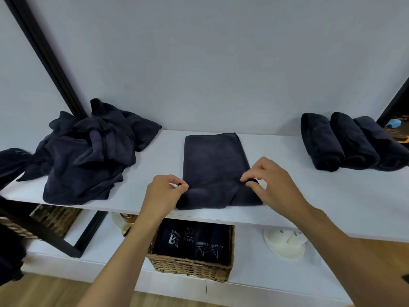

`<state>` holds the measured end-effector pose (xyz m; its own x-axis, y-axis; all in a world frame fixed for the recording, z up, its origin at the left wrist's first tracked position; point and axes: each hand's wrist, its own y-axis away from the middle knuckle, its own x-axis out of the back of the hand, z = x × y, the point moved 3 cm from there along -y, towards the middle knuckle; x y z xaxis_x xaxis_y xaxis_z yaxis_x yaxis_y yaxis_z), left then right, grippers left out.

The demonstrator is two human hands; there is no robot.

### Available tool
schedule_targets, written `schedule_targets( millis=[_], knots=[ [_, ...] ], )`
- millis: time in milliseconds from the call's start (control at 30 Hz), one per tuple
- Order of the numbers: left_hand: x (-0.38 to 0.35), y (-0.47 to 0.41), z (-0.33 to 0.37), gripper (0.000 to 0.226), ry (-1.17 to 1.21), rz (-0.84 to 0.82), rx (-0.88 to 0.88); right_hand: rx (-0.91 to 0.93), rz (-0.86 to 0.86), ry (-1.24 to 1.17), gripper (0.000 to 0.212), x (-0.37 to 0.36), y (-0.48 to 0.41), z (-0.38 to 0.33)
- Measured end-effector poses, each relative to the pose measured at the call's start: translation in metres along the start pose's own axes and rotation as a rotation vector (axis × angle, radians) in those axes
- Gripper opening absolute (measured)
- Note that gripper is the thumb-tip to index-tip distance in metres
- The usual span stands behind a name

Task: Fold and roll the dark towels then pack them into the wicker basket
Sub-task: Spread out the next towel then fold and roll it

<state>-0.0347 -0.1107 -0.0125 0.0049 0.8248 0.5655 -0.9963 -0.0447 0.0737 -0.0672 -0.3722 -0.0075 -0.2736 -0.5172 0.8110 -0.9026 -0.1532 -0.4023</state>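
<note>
Pinching the near end of the folded towel (212, 160), both hands look set to start the roll, since the hem there is lifted a bit. Towel lies flat as a long strip mid tabletop (309, 196), long axis running away from the person, far end near the wall. Prob laid that way so it rolls away from the body. L hand (164, 196) pinches the near-left edge w/ thumb + forefinger, other fingers curled in. R hand (276, 185) pinches the near-right edge same way, fingers arched over the cloth. Matching hold on both edges prob keeps the roll straight + tight. Forearms come up from below, converging on the towel. Rolled towels (345, 142), three, sit side by side at R end of tabletop, prob staged for packing. Unfolded pile (88, 156) at L end, close by as next stock. Wicker basket (190, 267) on lower shelf (106, 253) right under the work spot, w/ packed rolls (199, 242) inside, logos up
</note>
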Motion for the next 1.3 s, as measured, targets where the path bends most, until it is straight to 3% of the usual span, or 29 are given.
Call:
schedule_targets(
  millis=[67, 167, 367, 433, 500, 567, 633, 700, 800, 933, 1000, 1133, 1300],
  knots=[
    [-0.001, -0.002, 0.002, 0.006, -0.030, -0.006, -0.002, 0.215, 0.074, 0.137, 0.016, 0.000, 0.011, -0.005],
    [-0.004, -0.007, 0.004, 0.006, -0.079, -0.003, -0.017, 0.361, 0.020, 0.215, 0.021, -0.004, 0.021, -0.009],
    [-0.006, -0.012, 0.003, 0.004, -0.223, 0.021, -0.102, 0.293, -0.155, 0.317, 0.046, -0.021, 0.015, -0.006],
    [-0.006, -0.008, 0.001, 0.008, -0.304, 0.147, -0.313, 0.274, -0.177, 0.318, 0.042, -0.022, 0.010, -0.006],
    [-0.006, 0.000, 0.002, 0.017, -0.382, 0.211, -0.678, 0.237, -0.205, 0.284, 0.033, -0.020, 0.003, -0.008],
    [-0.008, 0.007, -0.003, 0.039, -0.503, 0.121, -0.900, 0.164, -0.266, 0.195, 0.027, -0.017, -0.005, -0.008],
    [-0.010, 0.007, -0.008, 0.050, -0.658, 0.023, -0.973, 0.088, -0.352, 0.088, 0.023, -0.015, -0.012, -0.004],
    [-0.007, 0.002, -0.003, 0.039, -0.601, -0.053, -0.876, 0.000, -0.440, -0.061, 0.019, -0.012, -0.020, 0.000],
    [0.000, -0.020, 0.012, 0.014, -0.305, -0.199, -0.573, -0.157, -0.524, -0.261, 0.015, -0.006, -0.035, 0.009],
    [-0.006, -0.055, 0.015, 0.011, -0.152, -0.368, -0.346, -0.326, -0.543, -0.420, 0.014, -0.004, -0.051, 0.019],
    [-0.012, -0.066, 0.014, 0.008, -0.152, -0.379, -0.298, -0.274, -0.440, -0.314, 0.013, -0.006, -0.055, 0.024],
    [-0.015, -0.074, 0.014, 0.004, -0.160, -0.314, -0.314, 0.068, -0.163, 0.024, 0.015, -0.002, -0.047, 0.017],
    [-0.020, -0.076, 0.021, 0.010, -0.156, -0.220, -0.409, 0.093, -0.287, 0.215, 0.048, -0.012, -0.027, 0.018]
  ],
)
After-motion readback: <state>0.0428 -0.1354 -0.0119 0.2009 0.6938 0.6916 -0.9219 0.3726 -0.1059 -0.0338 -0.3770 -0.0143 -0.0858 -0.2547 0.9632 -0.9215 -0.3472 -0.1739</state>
